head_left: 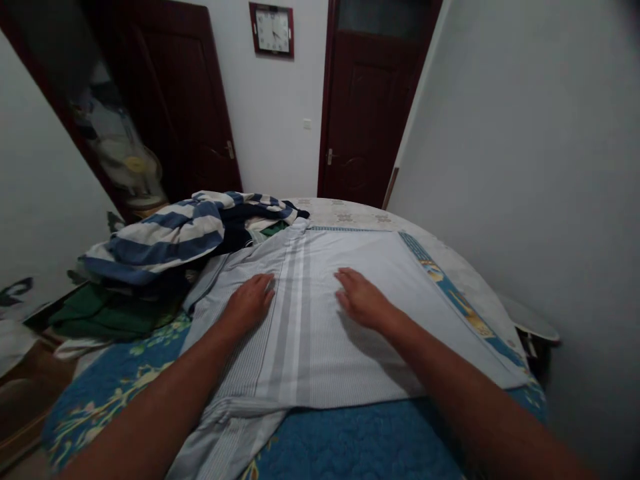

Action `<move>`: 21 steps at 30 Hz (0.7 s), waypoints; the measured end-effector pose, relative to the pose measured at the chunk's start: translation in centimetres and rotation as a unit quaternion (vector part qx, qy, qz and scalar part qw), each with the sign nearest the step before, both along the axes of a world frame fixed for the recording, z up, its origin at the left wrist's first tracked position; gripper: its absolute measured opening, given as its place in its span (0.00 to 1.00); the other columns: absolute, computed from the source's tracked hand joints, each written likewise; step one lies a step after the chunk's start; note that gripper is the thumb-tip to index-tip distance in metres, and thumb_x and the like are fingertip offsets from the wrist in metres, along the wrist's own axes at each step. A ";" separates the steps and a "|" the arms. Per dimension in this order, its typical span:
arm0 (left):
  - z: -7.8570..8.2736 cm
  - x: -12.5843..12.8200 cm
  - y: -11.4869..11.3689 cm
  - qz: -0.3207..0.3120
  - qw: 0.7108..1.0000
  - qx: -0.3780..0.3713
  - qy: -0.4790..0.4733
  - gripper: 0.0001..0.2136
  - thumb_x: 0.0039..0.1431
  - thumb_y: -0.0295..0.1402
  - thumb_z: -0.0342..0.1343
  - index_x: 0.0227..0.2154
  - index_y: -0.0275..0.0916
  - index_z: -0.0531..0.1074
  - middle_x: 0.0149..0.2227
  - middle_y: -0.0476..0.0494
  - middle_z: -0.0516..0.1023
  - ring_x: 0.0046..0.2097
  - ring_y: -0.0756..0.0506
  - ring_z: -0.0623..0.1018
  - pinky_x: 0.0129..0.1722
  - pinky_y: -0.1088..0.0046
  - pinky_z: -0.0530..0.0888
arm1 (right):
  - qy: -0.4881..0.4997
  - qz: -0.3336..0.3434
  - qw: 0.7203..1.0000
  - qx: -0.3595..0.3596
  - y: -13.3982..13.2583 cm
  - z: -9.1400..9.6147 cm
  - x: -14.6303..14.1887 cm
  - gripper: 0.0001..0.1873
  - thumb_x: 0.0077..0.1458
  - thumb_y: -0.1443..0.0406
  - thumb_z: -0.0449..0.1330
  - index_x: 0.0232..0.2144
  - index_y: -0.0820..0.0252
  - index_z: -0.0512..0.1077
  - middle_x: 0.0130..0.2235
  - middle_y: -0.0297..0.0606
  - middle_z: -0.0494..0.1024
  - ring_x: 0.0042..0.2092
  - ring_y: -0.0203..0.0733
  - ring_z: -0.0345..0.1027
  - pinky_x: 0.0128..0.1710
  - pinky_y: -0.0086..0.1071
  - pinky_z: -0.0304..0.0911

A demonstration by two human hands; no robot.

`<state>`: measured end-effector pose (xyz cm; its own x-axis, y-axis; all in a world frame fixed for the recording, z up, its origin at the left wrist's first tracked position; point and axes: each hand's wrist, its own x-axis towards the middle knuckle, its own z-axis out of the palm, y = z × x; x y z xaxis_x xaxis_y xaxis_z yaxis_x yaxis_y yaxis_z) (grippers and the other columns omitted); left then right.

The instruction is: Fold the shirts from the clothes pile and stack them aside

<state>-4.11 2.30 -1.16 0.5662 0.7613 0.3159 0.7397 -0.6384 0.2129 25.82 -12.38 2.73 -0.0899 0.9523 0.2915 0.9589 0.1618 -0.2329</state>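
Light grey striped garment point(300, 327) lies spread over a blue floral cloth point(360, 440) on the table point(445, 243), right in front of the person. Step in hand reads as flattening. To do it well: palms low and flat, light pressure, work outward from the grey stripes, then straighten the bunched part point(235, 423) at the near left, the most creased bit; don't drag the floral cloth along. Grip: left hand point(251, 300) part open, fingers loosely bent, over the garment left of the stripes, nothing pinched. Right hand point(364, 299) also part open, fingers pointing inward over the plainer side, holding nothing; shadow beneath. Fabric contact: can't tell for either. Clothes pile point(165, 233) sits just beside the garment, left.
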 end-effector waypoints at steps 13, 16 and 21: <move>-2.0 -1.0 1.3 0.084 0.991 0.046 0.097 0.39 0.71 0.54 0.40 0.72 0.29 0.63 0.74 0.24 0.63 0.76 0.24 0.57 0.70 0.35 0.57 | 0.024 -0.065 0.995 -0.075 6.1 -4.3 -2.4 0.40 0.74 0.44 0.44 0.76 0.61 0.57 0.78 0.49 0.53 0.79 0.58 0.41 0.77 0.59 0.36; -2.2 -1.3 1.6 0.108 0.987 0.010 0.121 0.43 0.70 0.57 0.36 0.75 0.27 0.59 0.77 0.25 0.58 0.77 0.25 0.54 0.71 0.34 0.53 | 0.004 -0.123 0.988 -0.090 6.1 -4.6 2.2 0.40 0.75 0.44 0.43 0.77 0.61 0.56 0.79 0.48 0.51 0.79 0.57 0.40 0.77 0.59 0.35; -2.5 -1.7 2.2 0.123 0.983 -0.025 0.135 0.46 0.68 0.60 0.35 0.77 0.28 0.56 0.79 0.28 0.52 0.78 0.23 0.50 0.71 0.30 0.50 | -0.017 -0.240 0.964 -0.112 4.7 -4.8 11.9 0.40 0.75 0.44 0.42 0.77 0.59 0.55 0.79 0.46 0.50 0.79 0.56 0.39 0.77 0.58 0.35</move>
